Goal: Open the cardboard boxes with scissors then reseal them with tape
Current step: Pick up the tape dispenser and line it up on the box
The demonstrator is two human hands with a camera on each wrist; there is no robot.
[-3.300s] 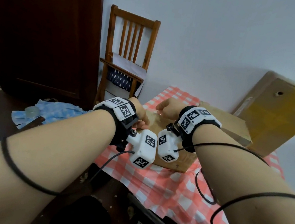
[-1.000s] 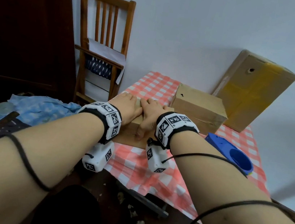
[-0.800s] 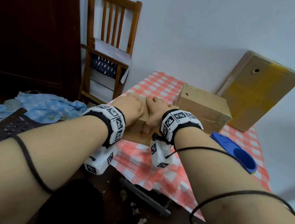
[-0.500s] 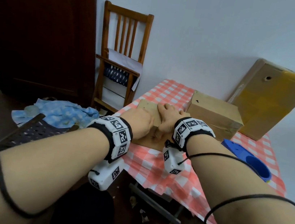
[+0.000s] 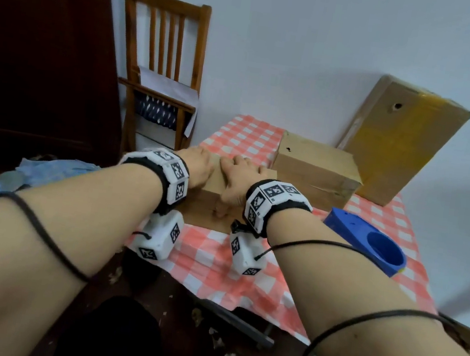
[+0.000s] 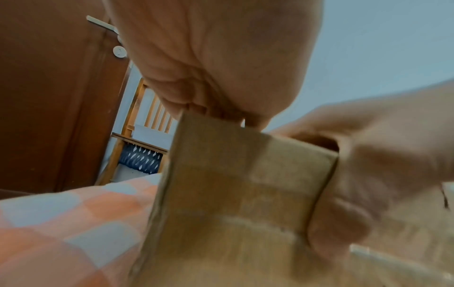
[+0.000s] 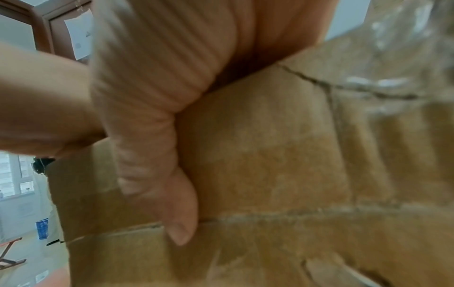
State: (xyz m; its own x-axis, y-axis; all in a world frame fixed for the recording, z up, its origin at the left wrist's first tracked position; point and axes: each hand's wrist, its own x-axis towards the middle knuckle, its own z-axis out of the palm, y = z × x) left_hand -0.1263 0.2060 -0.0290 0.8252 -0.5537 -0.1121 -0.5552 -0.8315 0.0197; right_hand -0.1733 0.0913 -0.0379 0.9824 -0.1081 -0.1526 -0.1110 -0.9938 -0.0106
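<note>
**boxfan22:** so where's the box everyone's on about? I mostly see forearms

**tape_gremlin:** the small cardboard box (image 5: 215,182) sits near the desk's (image 5: 246,285) left front corner, on the red checked cloth; the left hand (image 5: 199,165) and right hand (image 5: 237,182) lie flat on its top side by side, palms down, and cover most of it; only a strip of the lid and part of the front face show from the head view

**boxfan22:** fingers gripping or what?

**tape_gremlin:** pressing rather than gripping; right fingers (image 5: 239,160) look fairly straight and close together on the lid, and the right wrist view has the thumb (image 7: 176,213) laid down the front face across a seam; left fingers are hidden behind the wrist band, and the left wrist view shows only palm on the top edge, so how they lie I can't tell; both wrist views are blurry

**boxfan22:** anything else up there?

**tape_gremlin:** a second cardboard box (image 5: 317,165) just behind, toward the back edge; a big box (image 5: 402,141) leaning on the wall at the back right corner; a blue holder (image 5: 369,242) by the right edge, partly cut off by the right arm
</note>
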